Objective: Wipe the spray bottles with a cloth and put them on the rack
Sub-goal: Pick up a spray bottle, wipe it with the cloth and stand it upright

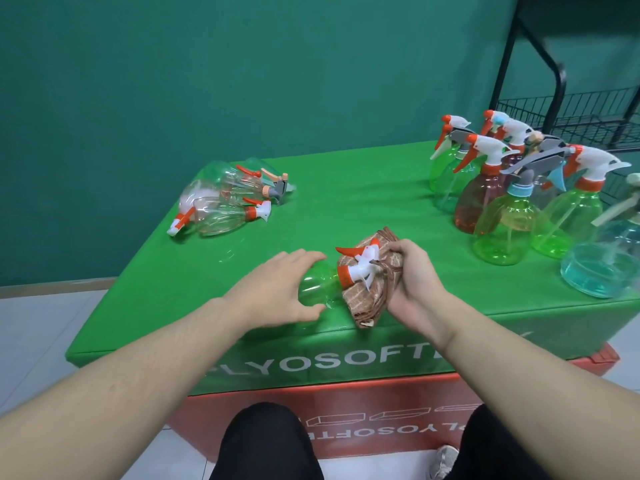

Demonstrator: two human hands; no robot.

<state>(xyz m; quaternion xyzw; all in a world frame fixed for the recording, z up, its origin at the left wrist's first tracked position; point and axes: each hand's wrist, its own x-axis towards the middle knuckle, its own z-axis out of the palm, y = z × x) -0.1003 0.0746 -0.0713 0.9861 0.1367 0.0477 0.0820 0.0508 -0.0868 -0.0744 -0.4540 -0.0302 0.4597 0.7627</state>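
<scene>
Resting flat on the green spray bottle point(313, 289), left hand point(277, 289) could let it roll off the tabletop point(381, 202) edge while right hand point(412, 275) clutches the cloth point(367, 299).

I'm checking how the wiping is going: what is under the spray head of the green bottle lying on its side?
The brown patterned cloth, bunched under the green bottle's spray head and gripped by the right hand. The left hand covers the bottle's base. The tabletop beneath the cloth is hidden.

A green spray bottle point(313, 287) with an orange and white trigger head lies on its side near the front edge of the table, its head resting on a crumpled brown patterned cloth point(372, 296). The black wire rack point(568, 109) stands behind the table at the right.
</scene>
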